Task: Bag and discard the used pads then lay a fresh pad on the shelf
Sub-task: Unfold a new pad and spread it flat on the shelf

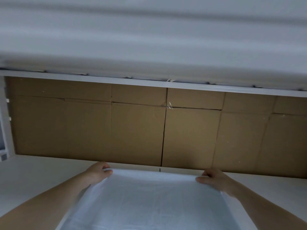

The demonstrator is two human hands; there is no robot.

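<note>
Laying thin white fibrous fresh pad point(149, 201) on pale flat shelf point(33, 176); far corners pinched, left hand point(98, 171) and right hand point(214, 178), fingers curled over edge. Far edge judged best kept taut, level, pushed parallel to brown cardboard back panel point(116, 123). Bare shelf left and right; white upper shelf board point(149, 83) overhead limits lift.

Your fresh pad point(149, 201) runs off the frame at 6 o'clock, so its near edge is out of sight. Both your forearms are cut off there too. At 12 o'clock the upper shelf point(149, 39) is smeared with blur.
</note>
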